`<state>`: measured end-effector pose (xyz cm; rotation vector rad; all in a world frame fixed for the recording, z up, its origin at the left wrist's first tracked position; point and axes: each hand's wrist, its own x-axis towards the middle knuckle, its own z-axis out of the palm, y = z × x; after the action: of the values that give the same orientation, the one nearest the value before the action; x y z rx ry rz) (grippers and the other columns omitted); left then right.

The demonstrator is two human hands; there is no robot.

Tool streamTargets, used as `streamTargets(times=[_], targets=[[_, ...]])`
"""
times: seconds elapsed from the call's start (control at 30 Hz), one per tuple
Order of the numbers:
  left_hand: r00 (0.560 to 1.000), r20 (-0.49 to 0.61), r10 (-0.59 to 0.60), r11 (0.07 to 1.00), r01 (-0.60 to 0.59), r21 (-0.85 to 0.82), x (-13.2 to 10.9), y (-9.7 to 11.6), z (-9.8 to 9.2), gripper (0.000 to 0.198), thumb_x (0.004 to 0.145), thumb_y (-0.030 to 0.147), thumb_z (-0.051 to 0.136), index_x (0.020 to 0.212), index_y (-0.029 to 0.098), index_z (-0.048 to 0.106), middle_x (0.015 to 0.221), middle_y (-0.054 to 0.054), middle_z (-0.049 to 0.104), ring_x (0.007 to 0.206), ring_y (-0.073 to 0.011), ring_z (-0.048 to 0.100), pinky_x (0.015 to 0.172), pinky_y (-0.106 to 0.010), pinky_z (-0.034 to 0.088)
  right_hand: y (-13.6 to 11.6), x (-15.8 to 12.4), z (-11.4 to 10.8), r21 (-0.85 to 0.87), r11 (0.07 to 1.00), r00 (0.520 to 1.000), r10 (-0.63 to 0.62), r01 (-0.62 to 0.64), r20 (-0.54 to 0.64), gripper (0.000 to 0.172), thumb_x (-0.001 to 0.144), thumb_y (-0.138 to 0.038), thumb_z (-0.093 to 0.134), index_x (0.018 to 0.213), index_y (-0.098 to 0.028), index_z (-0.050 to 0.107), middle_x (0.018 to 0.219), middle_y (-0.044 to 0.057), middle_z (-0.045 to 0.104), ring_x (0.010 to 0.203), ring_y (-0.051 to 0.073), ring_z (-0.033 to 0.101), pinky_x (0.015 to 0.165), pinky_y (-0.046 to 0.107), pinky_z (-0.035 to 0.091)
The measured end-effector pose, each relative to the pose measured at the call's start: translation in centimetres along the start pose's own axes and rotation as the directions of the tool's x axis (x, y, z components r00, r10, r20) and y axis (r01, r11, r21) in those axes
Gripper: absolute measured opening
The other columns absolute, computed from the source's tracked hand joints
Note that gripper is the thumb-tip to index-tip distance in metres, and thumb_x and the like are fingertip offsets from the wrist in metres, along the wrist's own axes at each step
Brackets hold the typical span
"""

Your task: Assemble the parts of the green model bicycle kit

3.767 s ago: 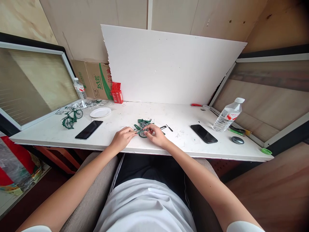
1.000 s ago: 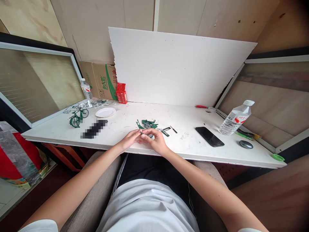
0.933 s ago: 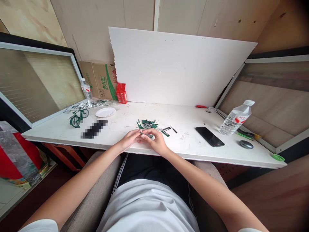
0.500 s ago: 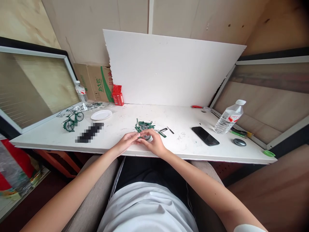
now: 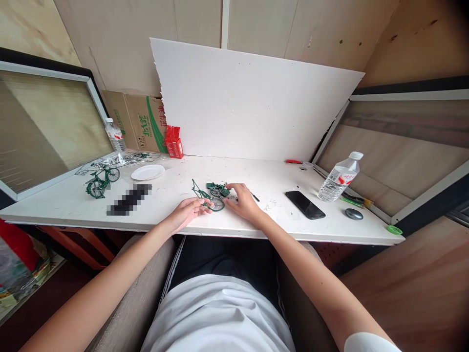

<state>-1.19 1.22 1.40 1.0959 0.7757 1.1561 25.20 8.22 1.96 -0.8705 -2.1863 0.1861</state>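
Observation:
My left hand (image 5: 187, 215), near the front of the table, has its thumb and fingers closed on a green model bicycle frame (image 5: 198, 189). A spoked wheel (image 5: 218, 205) sits at the frame's right end, close to the tabletop. My right hand (image 5: 245, 203) is open to the right of that wheel, thumb and fingers apart. Its fingertips are by a small heap of green bicycle parts (image 5: 219, 189); whether they touch it I cannot tell. A thin dark tool (image 5: 255, 197) lies just beyond this hand, partly covered by it.
A complete-looking green model bicycle (image 5: 100, 181) stands at the left, near a white plate (image 5: 147, 172) and a water bottle (image 5: 116, 136). To the right lie a black phone (image 5: 305, 205), a second bottle (image 5: 339, 178), a grey oval object (image 5: 353, 213) and a green lid (image 5: 394, 229). A white board (image 5: 249, 102) leans behind.
My hands have come apart. The right has drawn away to the right and opened near the parts; the left keeps the frame, whose wheel now shows. The whole view has shifted slightly.

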Motion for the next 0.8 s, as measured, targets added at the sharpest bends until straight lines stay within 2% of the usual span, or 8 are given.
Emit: streamTargets(times=[0.1,0.2,0.37,0.5,0.63,0.8], targets=[[1.000,-0.006,0.010,1.000,-0.010,0.000,-0.1,0.1,0.1,0.036,0.085,0.042,0.083,0.105,0.013,0.077,0.129,-0.018,0.074,0.101,-0.0266,0.074,0.099,-0.041,0.049,1.0,-0.1,0.0,-0.022,1.000,0.999,-0.010,0.011,0.040,0.033,0.099,-0.027,0.064,0.132,-0.023,0.065,0.131,0.012,0.072,0.129,0.033,0.059,0.108,0.053,0.049],[1.000,-0.023,0.002,1.000,-0.003,-0.024,-0.2,0.3,0.3,0.036,0.085,0.041,0.084,0.106,0.013,0.076,0.129,-0.018,0.074,0.100,-0.0251,0.073,0.097,-0.039,0.049,0.2,-0.2,0.4,-0.020,0.998,0.993,-0.061,0.064,0.105,0.032,0.101,-0.030,0.062,0.132,-0.025,0.067,0.137,0.010,0.071,0.141,0.034,0.053,0.114,0.054,0.046],[0.999,0.016,-0.032,0.998,0.033,-0.061,-0.2,0.7,0.3,0.039,0.082,0.039,0.087,0.108,0.012,0.077,0.122,-0.018,0.075,0.102,-0.0238,0.071,0.100,-0.038,0.048,-2.0,-0.6,1.2,-0.012,0.992,0.973,-0.120,0.124,0.196,0.047,0.105,-0.042,0.058,0.149,-0.025,0.057,0.151,0.011,0.064,0.153,0.036,0.042,0.121,0.058,0.041],[0.999,0.041,-0.028,0.996,0.031,-0.078,0.0,0.5,0.1,0.043,0.083,0.043,0.086,0.110,0.010,0.076,0.118,-0.019,0.076,0.102,-0.0242,0.071,0.103,-0.039,0.047,-2.5,-0.5,1.7,-0.038,0.979,0.957,-0.189,0.202,0.219,0.050,0.106,-0.047,0.057,0.150,-0.025,0.058,0.162,0.011,0.054,0.161,0.039,0.030,0.127,0.063,0.032],[0.999,0.030,-0.027,0.996,0.029,-0.086,0.2,0.1,-0.3,0.042,0.084,0.042,0.086,0.110,0.010,0.076,0.117,-0.019,0.077,0.103,-0.0251,0.072,0.106,-0.042,0.046,-2.9,0.1,2.5,-0.033,0.984,0.955,-0.164,0.177,0.245,0.052,0.106,-0.051,0.055,0.149,-0.022,0.060,0.158,0.013,0.058,0.159,0.040,0.033,0.126,0.063,0.034],[0.999,0.046,-0.009,0.998,0.012,-0.057,0.3,-0.2,-0.7,0.038,0.089,0.043,0.081,0.112,0.013,0.076,0.122,-0.019,0.076,0.108,-0.0276,0.072,0.105,-0.042,0.047,-3.2,0.2,2.9,-0.052,0.982,0.955,-0.166,0.184,0.247,0.043,0.108,-0.049,0.053,0.137,-0.023,0.070,0.151,0.012,0.064,0.157,0.041,0.037,0.125,0.064,0.036]])
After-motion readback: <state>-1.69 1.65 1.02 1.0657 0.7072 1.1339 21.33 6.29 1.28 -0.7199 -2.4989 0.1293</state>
